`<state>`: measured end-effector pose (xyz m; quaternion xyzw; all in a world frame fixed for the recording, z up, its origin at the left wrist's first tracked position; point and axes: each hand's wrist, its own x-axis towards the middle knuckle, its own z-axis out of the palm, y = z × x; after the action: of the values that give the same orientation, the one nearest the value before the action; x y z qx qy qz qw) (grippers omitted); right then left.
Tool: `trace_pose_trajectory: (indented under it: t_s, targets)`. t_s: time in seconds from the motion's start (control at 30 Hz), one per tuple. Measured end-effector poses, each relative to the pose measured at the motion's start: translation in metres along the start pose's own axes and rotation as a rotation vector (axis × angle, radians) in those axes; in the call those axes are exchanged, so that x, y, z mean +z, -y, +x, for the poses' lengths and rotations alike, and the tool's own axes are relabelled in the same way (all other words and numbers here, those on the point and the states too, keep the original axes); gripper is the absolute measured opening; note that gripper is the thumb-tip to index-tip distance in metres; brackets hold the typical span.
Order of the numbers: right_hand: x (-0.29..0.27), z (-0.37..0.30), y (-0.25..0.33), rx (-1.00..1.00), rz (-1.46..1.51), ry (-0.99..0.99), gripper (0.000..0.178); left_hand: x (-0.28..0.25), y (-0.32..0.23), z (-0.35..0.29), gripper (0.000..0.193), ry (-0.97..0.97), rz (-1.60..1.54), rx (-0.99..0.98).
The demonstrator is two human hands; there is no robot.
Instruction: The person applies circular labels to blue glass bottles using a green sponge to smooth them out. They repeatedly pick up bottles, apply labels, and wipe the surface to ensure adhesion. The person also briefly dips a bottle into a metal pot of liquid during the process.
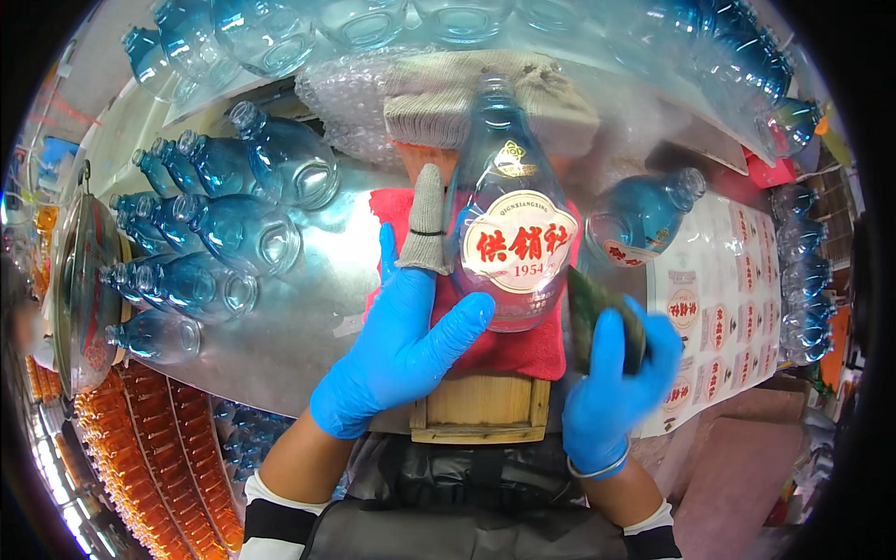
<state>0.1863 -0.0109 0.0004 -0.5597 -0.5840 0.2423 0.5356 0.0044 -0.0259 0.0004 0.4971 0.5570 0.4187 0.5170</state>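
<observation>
A clear blue glass bottle [504, 187] with a white and red label lies on a red cloth pad [546, 359], its neck pointing away from me. My left hand [397, 350], in a blue glove, is beside its lower left side. That hand's fingers are stretched out and spread, with a grey knitted cover [427, 224] over one finger and the thumb reaching to the bottle's base. My right hand [611, 383], gloved in blue too, grips a dark green flat pad [597, 322] just right of the bottle; motion blurs it slightly.
Several unlabelled blue bottles [252, 229] lie in rows at the left. A labelled bottle [639, 219] lies at the right, near a printed label sheet [719, 313]. Stacked cloths [448, 112] are behind the pad, a wooden block [481, 411] in front. More bottles [364, 23] line the far edge.
</observation>
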Motion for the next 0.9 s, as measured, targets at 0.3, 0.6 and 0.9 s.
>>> trace_pose_trajectory:
  t_s: [0.3, 0.6, 0.9]
  targets:
    - [0.009, 0.000, 0.045, -1.042, -0.492, 0.470, 0.042, -0.001, 0.003, 0.002, 0.077, -0.038, -0.367, 0.023]
    - [-0.017, 0.033, 0.029, -1.075, -0.296, 0.477, 0.037, -0.011, -0.001, 0.019, 0.061, -0.038, -0.237, 0.187]
    - [-0.011, 0.056, -0.005, 0.192, 0.359, 0.564, 0.024, -0.018, -0.046, 0.044, 0.058, 0.041, -0.401, -0.076]
